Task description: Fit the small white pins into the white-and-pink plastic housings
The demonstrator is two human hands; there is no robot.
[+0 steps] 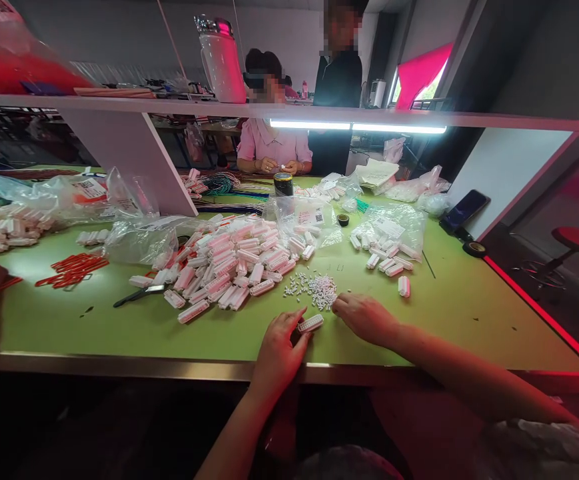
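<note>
on my feed i see the left hand (279, 343) pinching a white connector housing (312, 324) near the front edge of the green surface (194, 341). the right hand (368, 319) is beside the small white pegs (322, 292); i cannot tell whether it pinches any.

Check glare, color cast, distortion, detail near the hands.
Head view: tube lights blown out, glare on the green tabletop at left; head view: red cast along the table's right edge, deep shadow underneath; head view: side panels lean, likely wide-angle distortion; head view: left hand and white block readable, small white pieces mostly specks.
</note>
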